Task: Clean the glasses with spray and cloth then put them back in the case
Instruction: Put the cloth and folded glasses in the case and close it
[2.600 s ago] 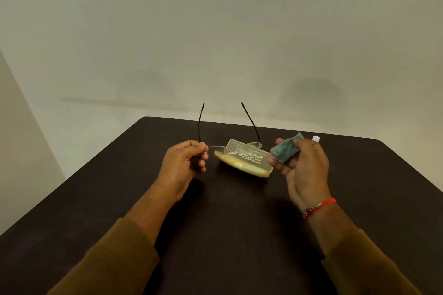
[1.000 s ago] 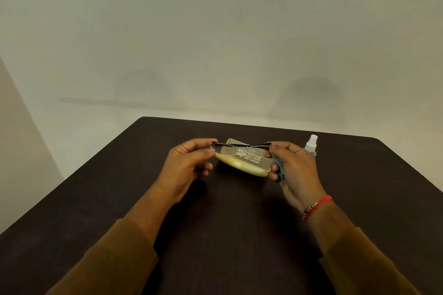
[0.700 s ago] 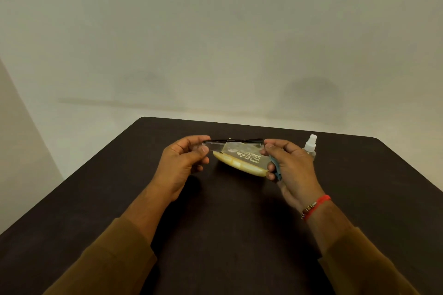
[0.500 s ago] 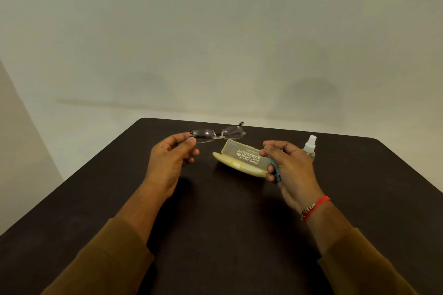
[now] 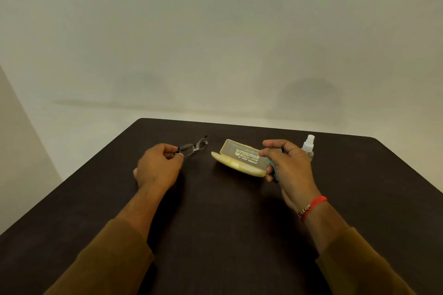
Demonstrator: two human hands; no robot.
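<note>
Pinched between thumb and forefinger of the left hand [image 5: 157, 169] is one end of the folded glasses [image 5: 193, 147]; the remaining fingers of that hand are curled under. Whether the far end of the glasses touches the table [image 5: 215, 223] cannot be determined. The glasses lie to the left of the case [image 5: 239, 159] and are clearly apart from it. The case rests on the dark table with its lid raised and tilted back; pale printed text shows on the inner face of the lid, too small to read. The right hand [image 5: 288, 167] sits at the right end of the case, fingers curled closed around the blue cloth [image 5: 274, 170], of which only a narrow edge is visible below the thumb. Whether this hand touches the case cannot be determined. The spray bottle [image 5: 308, 147] stands upright on the table just behind the right hand, with its white nozzle on top. A red band [image 5: 314, 206] circles the right wrist. Both forearms wear brown sleeves [image 5: 107, 258].
</note>
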